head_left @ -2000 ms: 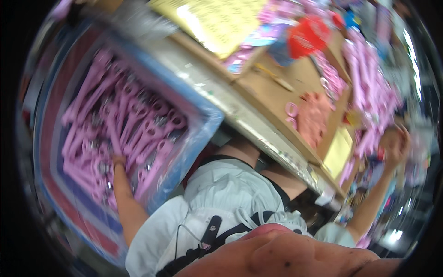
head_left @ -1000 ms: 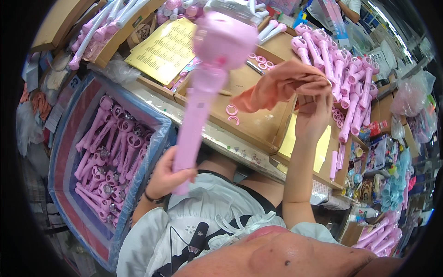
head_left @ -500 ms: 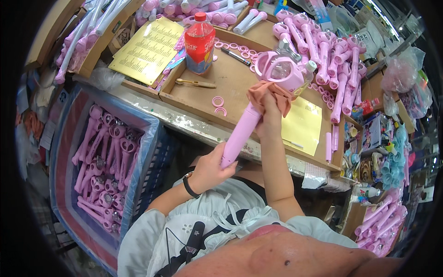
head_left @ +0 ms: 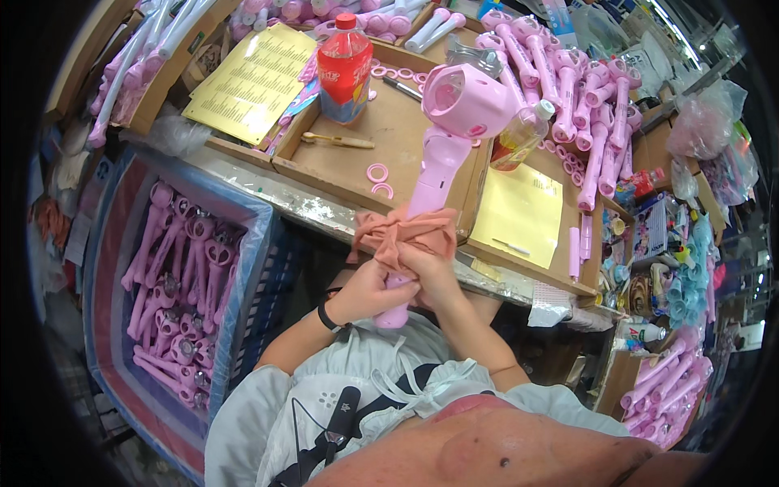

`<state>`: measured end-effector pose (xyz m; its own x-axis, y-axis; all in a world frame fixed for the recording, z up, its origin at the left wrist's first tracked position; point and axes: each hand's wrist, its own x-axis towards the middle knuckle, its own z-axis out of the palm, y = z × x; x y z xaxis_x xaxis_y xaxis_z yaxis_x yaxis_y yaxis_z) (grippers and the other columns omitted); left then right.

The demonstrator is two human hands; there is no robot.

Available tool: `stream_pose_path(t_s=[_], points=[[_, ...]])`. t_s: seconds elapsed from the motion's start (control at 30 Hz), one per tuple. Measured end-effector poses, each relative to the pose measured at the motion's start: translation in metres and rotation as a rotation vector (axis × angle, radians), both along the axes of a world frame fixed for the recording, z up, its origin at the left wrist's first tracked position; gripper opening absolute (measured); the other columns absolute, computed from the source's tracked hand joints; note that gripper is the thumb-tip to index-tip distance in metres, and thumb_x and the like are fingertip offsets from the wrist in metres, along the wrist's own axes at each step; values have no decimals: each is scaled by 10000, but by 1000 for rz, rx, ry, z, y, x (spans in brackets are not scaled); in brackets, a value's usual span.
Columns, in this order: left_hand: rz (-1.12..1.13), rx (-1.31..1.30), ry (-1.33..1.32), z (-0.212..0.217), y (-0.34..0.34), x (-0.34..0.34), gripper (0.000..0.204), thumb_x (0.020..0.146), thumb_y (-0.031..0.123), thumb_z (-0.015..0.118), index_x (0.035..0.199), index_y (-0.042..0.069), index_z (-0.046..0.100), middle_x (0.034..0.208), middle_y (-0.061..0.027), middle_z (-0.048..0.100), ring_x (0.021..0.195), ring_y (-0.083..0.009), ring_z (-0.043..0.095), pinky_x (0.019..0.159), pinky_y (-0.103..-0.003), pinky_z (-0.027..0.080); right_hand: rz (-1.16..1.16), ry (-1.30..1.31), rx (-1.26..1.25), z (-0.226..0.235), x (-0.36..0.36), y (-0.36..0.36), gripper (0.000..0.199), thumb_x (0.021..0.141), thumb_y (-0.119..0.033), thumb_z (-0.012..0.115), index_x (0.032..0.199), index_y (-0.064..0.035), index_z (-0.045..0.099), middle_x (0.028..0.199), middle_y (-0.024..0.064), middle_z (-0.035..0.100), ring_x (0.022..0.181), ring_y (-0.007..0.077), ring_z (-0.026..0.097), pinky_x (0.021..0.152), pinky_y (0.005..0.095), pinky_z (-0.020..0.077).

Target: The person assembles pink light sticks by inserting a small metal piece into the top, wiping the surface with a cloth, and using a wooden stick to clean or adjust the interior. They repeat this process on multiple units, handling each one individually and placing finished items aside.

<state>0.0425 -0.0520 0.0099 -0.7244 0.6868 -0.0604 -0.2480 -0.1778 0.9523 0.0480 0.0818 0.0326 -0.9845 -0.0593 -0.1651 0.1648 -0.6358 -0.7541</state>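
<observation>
Pink wand (head_left: 439,169) between red bottle (head_left: 345,75) and clear bottle (head_left: 522,136)

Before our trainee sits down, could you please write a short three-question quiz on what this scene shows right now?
1. Multiple choice: what colour is the cloth around the handle of the held wand?
A) Blue
B) Orange-pink
C) White
2. True or false: the red-capped bottle stands to the left of the held wand's head in the picture.
3. Short answer: which part of the held wand is in the left grip?

Key:
1. B, orange-pink.
2. True.
3. The lower handle, below the cloth.
</observation>
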Motion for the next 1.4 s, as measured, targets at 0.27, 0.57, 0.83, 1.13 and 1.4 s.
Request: stream_pose_path(t_s=[0.27,0.57,0.83,1.13,1.4], points=[[454,368,249,37,-17,-53,922,759,642,568,1331,-46,349,1191,-166,543,1076,-243,546,961,-407,421,161,165,902,25,7,19,468,692,-176,732,1072,-20,507,871,141,639,802,241,649,722,320,503],[771,748,-13,34,-36,-83,974,709,708,547,1277,-63,367,1043,-89,535,921,-155,561,861,-305,496,338,231,792,-15,48,23,535,730,-151,715,1169,-3,447,898,112,657,821,203,644,748,340,499],[706,793,64,31,-39,-94,926,727,670,579,1255,-60,365,1011,-86,525,868,-160,538,728,-259,490,162,-326,-476,-91,62,12,415,945,-362,425,1212,-46,447,1048,68,564,930,163,576,787,312,506],[611,338,-17,39,-50,-99,666,807,604,574,1111,14,515,892,-93,621,696,-158,619,584,-245,507,-292,11,444,-47,54,31,154,992,-149,389,955,-64,512,809,-31,489,683,47,442,622,189,373],[360,908,-281,20,-69,-122,1003,731,629,625,1259,-161,305,1022,-121,508,842,-169,518,673,-238,500,-290,-38,401,-45,45,41,301,978,-235,425,1205,-42,470,1073,46,527,967,113,549,788,238,510]])
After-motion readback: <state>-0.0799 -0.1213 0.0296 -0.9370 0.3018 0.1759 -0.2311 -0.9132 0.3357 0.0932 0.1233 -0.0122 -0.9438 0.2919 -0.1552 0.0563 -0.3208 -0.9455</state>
